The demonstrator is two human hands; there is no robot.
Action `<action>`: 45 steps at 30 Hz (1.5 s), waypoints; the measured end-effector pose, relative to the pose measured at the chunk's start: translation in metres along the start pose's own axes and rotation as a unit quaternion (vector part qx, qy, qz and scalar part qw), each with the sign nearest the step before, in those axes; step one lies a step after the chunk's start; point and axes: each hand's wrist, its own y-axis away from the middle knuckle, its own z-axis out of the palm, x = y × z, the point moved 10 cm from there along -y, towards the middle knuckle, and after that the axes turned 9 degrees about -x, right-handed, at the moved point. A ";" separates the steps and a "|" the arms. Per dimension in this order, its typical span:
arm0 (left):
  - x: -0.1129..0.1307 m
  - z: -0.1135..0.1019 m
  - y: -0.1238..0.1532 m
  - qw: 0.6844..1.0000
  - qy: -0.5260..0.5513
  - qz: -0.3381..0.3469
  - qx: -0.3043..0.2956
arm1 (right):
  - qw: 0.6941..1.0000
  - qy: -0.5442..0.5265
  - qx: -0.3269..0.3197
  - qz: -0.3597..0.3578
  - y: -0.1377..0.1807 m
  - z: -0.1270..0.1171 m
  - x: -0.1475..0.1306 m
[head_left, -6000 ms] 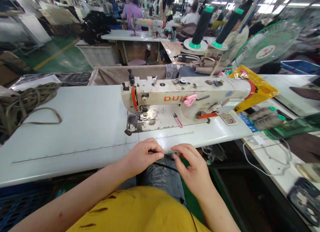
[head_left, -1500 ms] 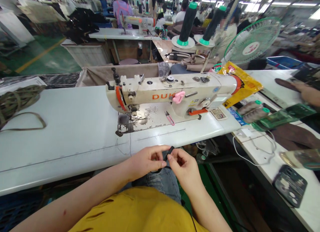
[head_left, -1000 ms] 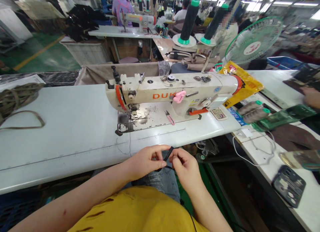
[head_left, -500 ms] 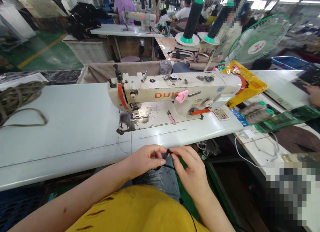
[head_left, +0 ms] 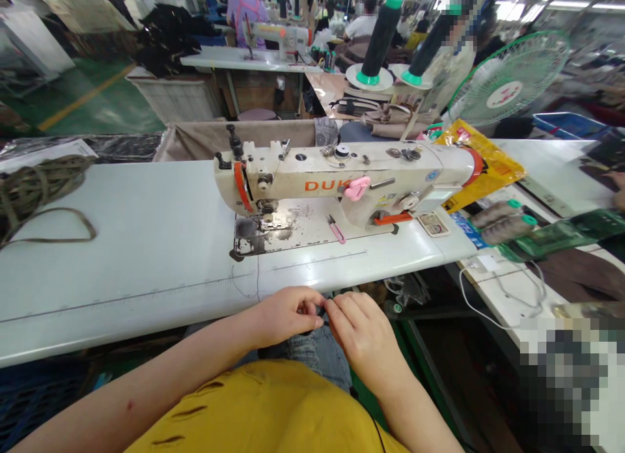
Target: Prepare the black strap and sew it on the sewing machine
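Over my lap, just off the front edge of the sewing table [head_left: 161, 271], my two hands meet. My left hand [head_left: 291, 316] pinches a narrow black strip [head_left: 320, 312], most of it covered by fingers. My right hand [head_left: 359, 326] is closed on the strip's other part, its fingertips touching those of the left. Beyond them stands a white sewing machine [head_left: 322, 173] with orange trim. Pink-handled thread snips [head_left: 336, 229] lie on its bed. A loose thread [head_left: 258, 277] trails from the needle area toward the table edge.
A coil of olive strap [head_left: 43, 186] lies at the table's left. Two dark thread cones [head_left: 383, 40] stand behind the machine, near a green fan [head_left: 508, 82]. Grey thread spools [head_left: 502, 222] and a white cable [head_left: 469, 297] are at right. A co-worker's hand shows at far right.
My right hand has turned and curled its fingers closer to my left, so less of the black strip shows. The camera view has shifted slightly.
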 end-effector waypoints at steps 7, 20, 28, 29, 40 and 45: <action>-0.011 -0.008 0.002 1.000 -0.013 -0.015 0.001 | 0.949 -0.190 0.159 0.193 0.021 -0.009 0.060; 0.004 -0.006 0.002 0.997 -0.069 0.014 -0.028 | 0.759 -0.596 0.007 0.262 0.015 0.062 0.056; -0.003 -0.029 0.006 0.995 -0.091 0.033 0.034 | 0.843 -0.463 -0.042 0.270 0.024 0.058 0.080; -0.001 -0.029 0.006 0.995 -0.082 0.035 0.037 | 0.854 -0.450 -0.049 0.257 0.021 0.055 0.075; -0.002 -0.036 0.005 0.993 -0.067 0.011 0.096 | 0.775 -0.611 0.022 0.162 0.014 0.049 0.052; -0.008 -0.023 0.000 0.995 -0.054 -0.026 0.078 | 0.699 -0.707 -0.013 0.107 0.002 0.064 0.023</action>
